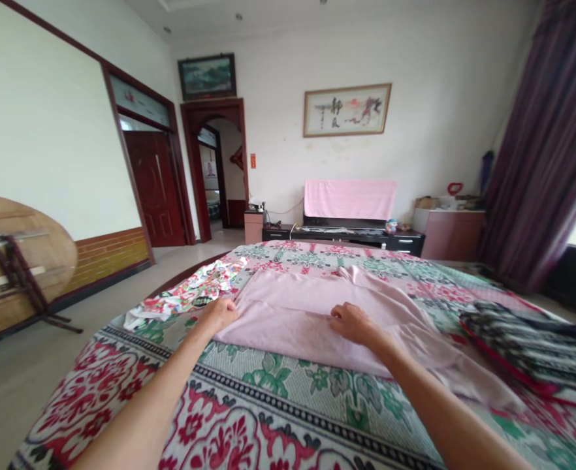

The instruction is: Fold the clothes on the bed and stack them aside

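Observation:
A pale pink garment (pixel 298 307) lies spread flat on a bed covered with a red, green and white patterned bedspread (pixel 249 411). My left hand (pixel 221 312) is closed on the garment's left edge, fingers curled over the cloth. My right hand (pixel 352 322) rests on the middle of the garment, fingers bent and pinching a fold of the fabric. A sleeve or loose part of the garment trails to the right toward the bed's edge.
A crumpled floral cloth (pixel 190 294) lies left of the garment. Folded dark striped fabric (pixel 528 339) sits at the right. A folded round wooden table (pixel 14 261) leans on the left wall. A low cabinet with a pink-draped TV (pixel 349 199) stands behind.

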The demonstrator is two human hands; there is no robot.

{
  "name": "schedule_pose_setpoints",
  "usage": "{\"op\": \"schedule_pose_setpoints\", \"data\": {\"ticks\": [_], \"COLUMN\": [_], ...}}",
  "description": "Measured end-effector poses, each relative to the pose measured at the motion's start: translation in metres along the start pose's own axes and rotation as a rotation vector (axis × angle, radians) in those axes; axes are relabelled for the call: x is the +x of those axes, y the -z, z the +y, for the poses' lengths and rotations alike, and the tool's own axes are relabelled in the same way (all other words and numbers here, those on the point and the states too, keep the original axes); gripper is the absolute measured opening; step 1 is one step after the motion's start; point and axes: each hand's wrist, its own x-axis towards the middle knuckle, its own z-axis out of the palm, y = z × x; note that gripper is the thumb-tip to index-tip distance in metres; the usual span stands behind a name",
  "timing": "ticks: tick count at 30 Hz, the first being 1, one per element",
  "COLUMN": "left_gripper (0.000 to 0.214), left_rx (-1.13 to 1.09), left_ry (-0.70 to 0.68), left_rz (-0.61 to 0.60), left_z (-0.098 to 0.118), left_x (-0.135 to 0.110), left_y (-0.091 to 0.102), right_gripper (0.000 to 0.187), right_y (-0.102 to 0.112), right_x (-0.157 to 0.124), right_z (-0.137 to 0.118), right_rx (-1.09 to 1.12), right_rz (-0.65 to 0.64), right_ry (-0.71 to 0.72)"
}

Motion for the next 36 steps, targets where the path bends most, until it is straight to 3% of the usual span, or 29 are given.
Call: {"op": "schedule_pose_setpoints", "data": {"ticks": [3, 11, 16, 20, 23, 27, 32, 36], "left_gripper": [0.025, 0.015, 0.015, 0.018, 0.022, 0.035, 0.076, 0.064], "left_rx": [-0.038, 0.009, -0.02, -0.182, -0.328, -0.536, -0.783, -0.721], "left_ry": [0.021, 0.071, 0.066, 0.031, 0.027, 0.01, -0.049, -0.072], "left_rz": [0.028, -0.122, -0.083, 0.018, 0.03, -0.096, -0.294, -0.347], "left_z": [-0.002, 0.009, 0.006, -0.001, -0.003, -0.005, -0.009, -0.016], "left_x": [0.001, 0.001, 0.001, 0.001, -0.002, -0.007, -0.009, -0.009], "left_y": [-0.002, 0.007, 0.005, 0.006, 0.009, 0.013, 0.016, 0.02], "right_gripper": [0.027, 0.028, 0.028, 0.028, 0.029, 0.029, 0.03, 0.032], "right_y": [-0.01, -0.018, -0.015, -0.011, -0.009, -0.007, -0.01, -0.011], "right_x": [0.001, -0.006, -0.007, -0.005, -0.004, -0.003, -0.001, 0.002], "right_z": [-0.005, -0.005, -0.006, -0.003, -0.002, -0.002, 0.002, 0.007], "right_rx": [-0.038, -0.048, -0.047, 0.033, 0.075, 0.09, 0.106, 0.135], "right_rz": [0.015, 0.116, 0.11, 0.116, 0.124, 0.111, 0.111, 0.084], "right_ry": [-0.048, -0.026, -0.004, -0.023, -0.057, -0.076, -0.054, -0.005]}}
